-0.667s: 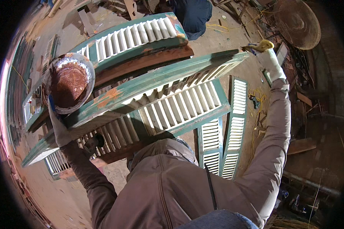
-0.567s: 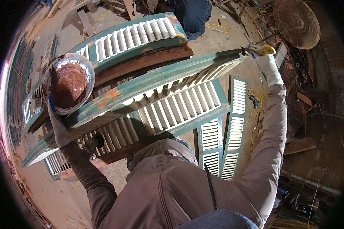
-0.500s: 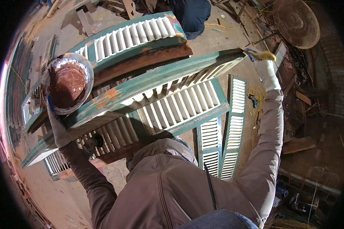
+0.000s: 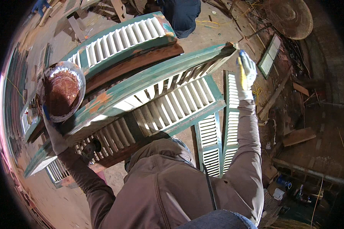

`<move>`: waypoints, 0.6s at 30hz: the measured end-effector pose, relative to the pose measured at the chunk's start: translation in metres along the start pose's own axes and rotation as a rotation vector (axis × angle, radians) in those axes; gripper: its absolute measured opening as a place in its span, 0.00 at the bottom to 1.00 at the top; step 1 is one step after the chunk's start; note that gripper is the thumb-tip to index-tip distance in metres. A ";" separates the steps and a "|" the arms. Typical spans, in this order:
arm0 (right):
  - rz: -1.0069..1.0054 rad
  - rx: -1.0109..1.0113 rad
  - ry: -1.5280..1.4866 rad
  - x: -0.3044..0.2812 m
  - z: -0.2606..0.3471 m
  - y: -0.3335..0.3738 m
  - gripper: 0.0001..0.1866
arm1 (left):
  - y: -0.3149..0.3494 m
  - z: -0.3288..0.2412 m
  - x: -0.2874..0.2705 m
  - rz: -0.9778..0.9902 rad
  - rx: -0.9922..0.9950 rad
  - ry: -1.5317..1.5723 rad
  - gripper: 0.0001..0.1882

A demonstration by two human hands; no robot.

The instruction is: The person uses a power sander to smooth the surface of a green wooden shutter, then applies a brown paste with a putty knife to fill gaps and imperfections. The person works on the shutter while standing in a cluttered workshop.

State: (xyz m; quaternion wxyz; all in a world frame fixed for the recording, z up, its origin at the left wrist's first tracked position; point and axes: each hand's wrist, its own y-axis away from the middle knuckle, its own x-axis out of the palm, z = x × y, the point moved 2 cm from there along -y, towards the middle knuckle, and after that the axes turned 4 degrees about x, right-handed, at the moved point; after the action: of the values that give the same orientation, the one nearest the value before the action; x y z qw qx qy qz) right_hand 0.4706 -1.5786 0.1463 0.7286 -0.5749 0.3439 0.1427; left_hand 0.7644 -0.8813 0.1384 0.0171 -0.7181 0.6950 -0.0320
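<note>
My left hand [image 4: 56, 137], in a pale glove with a blue fingertip, grips the near rim of a round bowl [image 4: 81, 82] of reddish-brown paste. A long green shutter frame [image 4: 141, 82] with white slats stands on edge beside the bowl and runs up to the right. My right hand [image 4: 247, 72], in a white, blue and yellow glove, is at the frame's far right end. Its fingers are bent together, fingertips close to the corner; what they hold, if anything, is hidden.
Another green shutter [image 4: 126, 36] lies beyond on a brown timber [image 4: 137, 66]. A louvred panel [image 4: 187, 107] is on the near side, with narrow shutters [image 4: 209, 143] on the floor. A person in dark clothing [image 4: 181, 17] is at the top. A round woven basket [image 4: 288, 17] stands top right.
My right hand has turned upright and drawn left and slightly down beside the frame's end. The view has shifted a little; my left hand stays at the bowl.
</note>
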 end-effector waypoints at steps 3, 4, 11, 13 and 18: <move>0.098 -0.010 0.215 0.022 0.006 0.027 0.24 | 0.002 -0.006 0.006 -0.012 -0.022 0.010 0.34; 0.091 0.009 0.218 0.026 0.011 0.035 0.25 | 0.002 -0.007 0.006 -0.013 -0.025 0.006 0.34; 0.030 0.124 0.130 -0.023 0.037 0.014 0.15 | 0.004 -0.002 -0.005 -0.051 -0.039 -0.004 0.35; -0.075 -0.028 0.185 -0.020 -0.010 0.012 0.13 | 0.001 -0.003 0.007 0.007 -0.040 0.050 0.35; 0.194 0.121 0.200 -0.019 0.005 -0.033 0.12 | 0.006 -0.007 0.004 -0.006 0.021 0.009 0.33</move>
State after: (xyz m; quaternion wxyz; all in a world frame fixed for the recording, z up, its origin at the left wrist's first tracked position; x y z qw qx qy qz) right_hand 0.4780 -1.5804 0.1841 0.7067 -0.5053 0.4768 0.1335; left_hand 0.7581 -0.8855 0.1454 0.0215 -0.7196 0.6927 -0.0426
